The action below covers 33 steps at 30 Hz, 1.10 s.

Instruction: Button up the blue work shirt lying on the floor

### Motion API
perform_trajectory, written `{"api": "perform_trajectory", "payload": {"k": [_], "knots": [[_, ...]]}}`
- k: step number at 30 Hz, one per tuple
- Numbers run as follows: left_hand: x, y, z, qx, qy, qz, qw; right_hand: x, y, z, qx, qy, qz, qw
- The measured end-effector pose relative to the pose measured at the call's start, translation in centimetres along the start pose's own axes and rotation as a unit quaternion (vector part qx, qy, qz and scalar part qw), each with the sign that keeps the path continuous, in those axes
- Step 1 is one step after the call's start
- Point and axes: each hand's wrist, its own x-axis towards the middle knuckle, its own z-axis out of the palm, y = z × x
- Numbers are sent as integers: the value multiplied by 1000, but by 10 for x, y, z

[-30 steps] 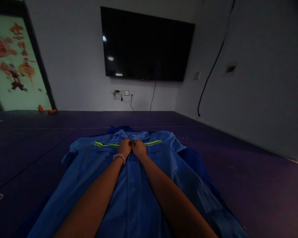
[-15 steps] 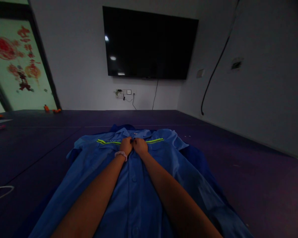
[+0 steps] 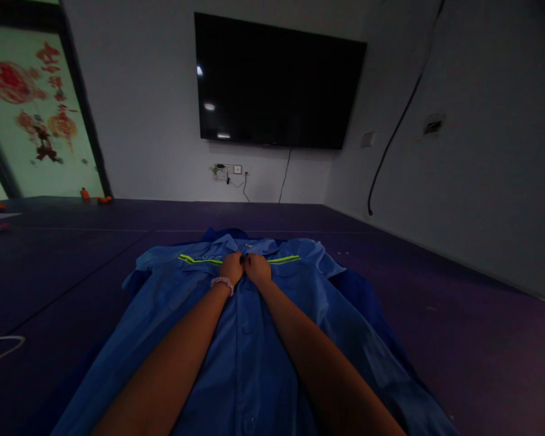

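A dark purple floor mat (image 3: 458, 315) fills the dim room, and on it a blue work shirt (image 3: 245, 363) lies front up, its hem cut off at the near edge and its long axis running away toward the collar and the wall-mounted television (image 3: 279, 82). At the upper placket the left hand (image 3: 231, 268) and right hand (image 3: 257, 268) meet, both pinching the shirt's front edges, though the fingertips and whatever they work are too dark and small to make out. Since the earlier frame the hands have stayed put, and only the view has shifted slightly.

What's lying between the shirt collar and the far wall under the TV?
In the head view, only bare dark purple mat lies between the blue shirt collar and the wall under the TV. Both hands sit nearer, at the shirt's chest.
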Motion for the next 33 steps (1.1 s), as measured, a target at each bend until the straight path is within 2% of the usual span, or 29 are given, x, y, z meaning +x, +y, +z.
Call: {"api": "perform_trajectory", "payload": {"k": [33], "knots": [[-1, 2, -2, 4, -8, 1, 1000, 0, 1, 0, 3, 3, -1, 1000]]}}
